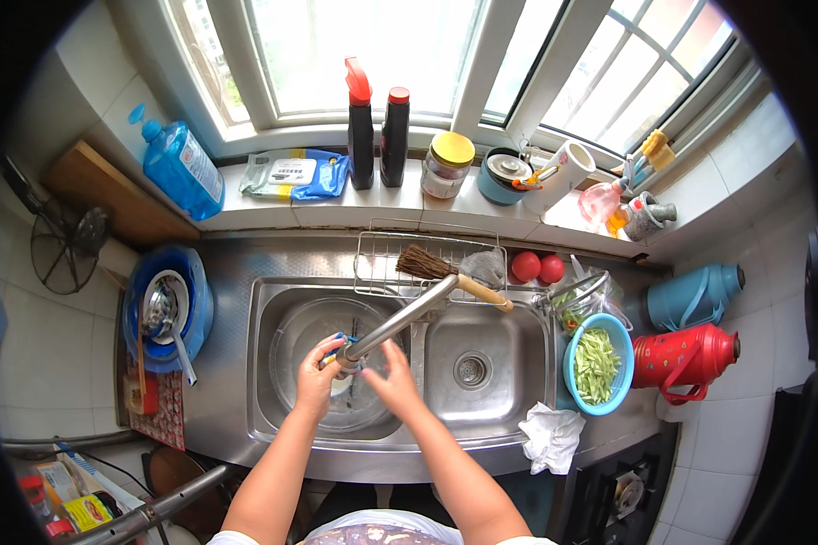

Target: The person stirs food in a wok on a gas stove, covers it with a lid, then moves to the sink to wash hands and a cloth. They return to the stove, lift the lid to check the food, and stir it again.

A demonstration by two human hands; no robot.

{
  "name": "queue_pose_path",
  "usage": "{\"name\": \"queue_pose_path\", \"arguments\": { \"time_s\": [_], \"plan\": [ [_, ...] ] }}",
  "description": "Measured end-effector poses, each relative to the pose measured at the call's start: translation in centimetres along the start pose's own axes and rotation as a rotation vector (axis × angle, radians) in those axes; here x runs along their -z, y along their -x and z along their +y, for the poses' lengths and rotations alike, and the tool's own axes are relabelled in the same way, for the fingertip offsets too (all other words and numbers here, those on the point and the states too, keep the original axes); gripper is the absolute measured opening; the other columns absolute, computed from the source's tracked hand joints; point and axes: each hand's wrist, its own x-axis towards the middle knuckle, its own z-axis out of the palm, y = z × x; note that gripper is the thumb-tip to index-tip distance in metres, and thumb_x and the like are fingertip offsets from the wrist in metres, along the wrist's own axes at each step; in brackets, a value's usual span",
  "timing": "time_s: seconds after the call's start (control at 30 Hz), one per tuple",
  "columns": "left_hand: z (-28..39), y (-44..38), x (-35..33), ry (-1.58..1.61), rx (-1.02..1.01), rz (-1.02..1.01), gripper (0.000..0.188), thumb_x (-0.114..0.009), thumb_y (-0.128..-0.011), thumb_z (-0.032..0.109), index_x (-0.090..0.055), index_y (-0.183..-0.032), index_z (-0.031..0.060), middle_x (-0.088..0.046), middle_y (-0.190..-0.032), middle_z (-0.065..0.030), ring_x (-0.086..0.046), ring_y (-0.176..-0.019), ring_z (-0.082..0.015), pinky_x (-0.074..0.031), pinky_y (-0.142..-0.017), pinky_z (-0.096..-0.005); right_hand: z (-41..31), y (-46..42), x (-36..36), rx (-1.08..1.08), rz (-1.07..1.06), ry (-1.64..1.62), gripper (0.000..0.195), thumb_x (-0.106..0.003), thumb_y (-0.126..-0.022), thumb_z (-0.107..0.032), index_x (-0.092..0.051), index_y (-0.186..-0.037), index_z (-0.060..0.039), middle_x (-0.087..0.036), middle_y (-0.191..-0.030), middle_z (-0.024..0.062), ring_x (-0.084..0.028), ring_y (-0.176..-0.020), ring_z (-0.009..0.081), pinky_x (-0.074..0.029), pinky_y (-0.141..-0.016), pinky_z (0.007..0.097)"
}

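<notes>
Both of my hands are over the left bowl of a steel double sink [262, 415], beneath the tap spout [409, 315]. My left hand [317, 378] grips a small blue-and-white object [330, 359], whose middle the spout's end hides, so its kind is unclear. My right hand [397, 385] is just right of it with fingers apart; whether a fingertip touches it is hard to tell. Below them, a wide round basin [283, 395] sits in the sink bowl. Something pale, partly covered, shows under the spout's end.
A wooden-handled brush [480, 291] lies across a wire rack [375, 262] behind the sink. To the right are a blue colander [569, 381] of shredded green vegetable, two tomatoes [526, 266], a white cloth [552, 436] and a red thermos flask [682, 357]. Nested blue basins [204, 300] stand left.
</notes>
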Motion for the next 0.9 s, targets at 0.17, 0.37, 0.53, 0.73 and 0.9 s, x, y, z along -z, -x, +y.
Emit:
{"name": "queue_pose_path", "arguments": {
  "time_s": [0.17,0.37,0.53,0.73,0.9],
  "plan": [
    [0.9,0.7,-1.3,0.084,-0.083,-0.009,0.057,-0.04,-0.065,-0.009,-0.041,-0.12,0.0007,-0.043,-0.122,-0.0116,-0.046,-0.111,-0.0203,-0.043,-0.085,-0.0291,-1.1,-0.7,-3.9,-0.065,-0.105,-0.273,0.067,-0.062,-0.069,-0.001,-0.033,-0.129,-0.0073,-0.047,-0.117,0.0104,-0.05,-0.102,0.0183,-0.046,-0.077,0.0297],
    [-3.1,3.4,-1.7,0.349,0.438,0.668,0.034,-0.042,-0.087,0.028,-0.047,-0.11,0.0039,-0.054,-0.104,-0.0084,-0.052,-0.098,-0.021,-0.042,-0.081,-0.0289,-0.1,-2.7,-6.2,-0.492,0.188,-1.24,0.033,-0.056,-0.068,0.009,-0.045,-0.097,-0.0039,-0.055,-0.089,0.0083,-0.057,-0.081,0.0177,-0.048,-0.067,0.0278],
    [-7.4,0.2,1.2,1.002,0.565,0.105,0.052,-0.038,-0.086,0.049,-0.046,-0.113,0.0045,-0.054,-0.111,-0.0134,-0.054,-0.082,-0.0194,-0.046,-0.073,-0.0313,-1.3,2.6,-8.4,-0.418,0.241,-0.601,0.022,-0.06,-0.066,-0.001,-0.045,-0.082,-0.0037,-0.052,-0.094,0.0097,-0.054,-0.085,0.0198,-0.043,-0.077,0.0314],
    [-7.7,-0.8,-1.8,0.968,0.402,0.133,0.026,-0.049,-0.085,0.017,-0.05,-0.108,0.0048,-0.057,-0.106,-0.0082,-0.055,-0.096,-0.019,-0.042,-0.087,-0.0307,0.3,-1.5,-6.6,-0.08,0.377,-0.073,0.024,-0.062,-0.067,-0.006,-0.047,-0.086,0.0,-0.049,-0.106,0.0213,-0.048,-0.096,0.0341,-0.036,-0.087,0.039],
    [-5.7,-2.1,0.0,0.986,0.392,0.293,0.033,-0.046,-0.088,0.029,-0.05,-0.11,0.005,-0.055,-0.109,-0.0087,-0.052,-0.101,-0.0199,-0.04,-0.089,-0.0356,-0.3,2.3,-8.1,-0.001,-0.045,0.009,0.04,-0.049,-0.08,-0.009,-0.046,-0.12,-0.0011,-0.032,-0.133,0.0216,-0.028,-0.125,0.036,-0.022,-0.102,0.0409]
  ]
}}
